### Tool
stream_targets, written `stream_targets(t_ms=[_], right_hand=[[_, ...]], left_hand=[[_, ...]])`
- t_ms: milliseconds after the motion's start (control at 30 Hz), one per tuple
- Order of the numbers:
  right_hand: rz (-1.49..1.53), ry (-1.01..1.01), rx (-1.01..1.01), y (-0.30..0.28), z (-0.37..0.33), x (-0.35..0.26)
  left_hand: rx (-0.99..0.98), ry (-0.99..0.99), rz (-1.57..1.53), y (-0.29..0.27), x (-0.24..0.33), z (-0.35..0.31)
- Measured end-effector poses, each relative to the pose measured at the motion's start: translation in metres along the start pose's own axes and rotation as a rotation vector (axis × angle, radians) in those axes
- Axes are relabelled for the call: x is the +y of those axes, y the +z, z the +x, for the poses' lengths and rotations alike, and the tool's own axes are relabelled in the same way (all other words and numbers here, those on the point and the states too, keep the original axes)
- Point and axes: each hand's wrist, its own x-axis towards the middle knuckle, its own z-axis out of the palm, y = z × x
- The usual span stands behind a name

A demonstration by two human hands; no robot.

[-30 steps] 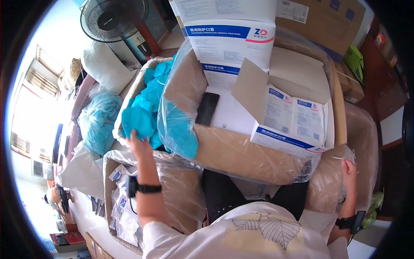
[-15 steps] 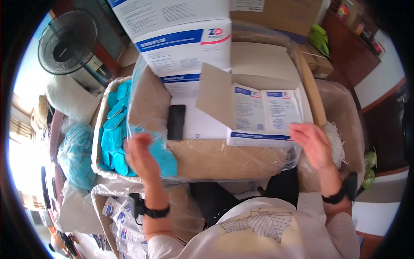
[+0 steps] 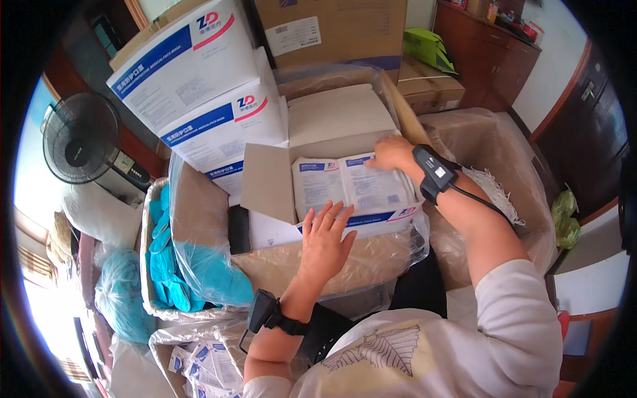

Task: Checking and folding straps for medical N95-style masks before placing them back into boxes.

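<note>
An open white carton (image 3: 368, 224) with a blue band stands in front of me, its lid and left flap (image 3: 269, 189) folded out. Two rows of flat white-and-blue packets fill it, a left packet (image 3: 317, 189) and a right packet (image 3: 379, 191) on top. My left hand (image 3: 325, 235) lies with fingers spread at the carton's front edge, the tips over the left packet's lower end. At the back right, my right hand (image 3: 396, 156) reaches down with its fingertips at the right packet's upper end. It appears to hold nothing.
The carton rests on a large plastic-lined box (image 3: 318, 268). Left of it are a dark phone (image 3: 239, 229), stacked white cartons (image 3: 199, 86) and a bin of teal pieces (image 3: 166, 265). Loose packets fill a box (image 3: 207, 368) at lower left; white strings (image 3: 490, 189) lie in another on the right.
My left hand has come right, from above the teal pieces to the carton's front edge. My right hand has moved from the front right corner to the right packet's far end. The view has shifted.
</note>
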Motion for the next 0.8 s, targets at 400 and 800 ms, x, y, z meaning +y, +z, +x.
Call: stream_targets(t_ms=[400,800], right_hand=[[0.394,-0.317,0.133,-0.041,-0.013,0.042],[1.136,-0.597,0.568,-0.106,-0.135,0.067]], left_hand=[[0.075,0.031,0.006,0.012,0.003,0.001],[0.442,-0.132,-0.717,-0.037,0.021,0.054]])
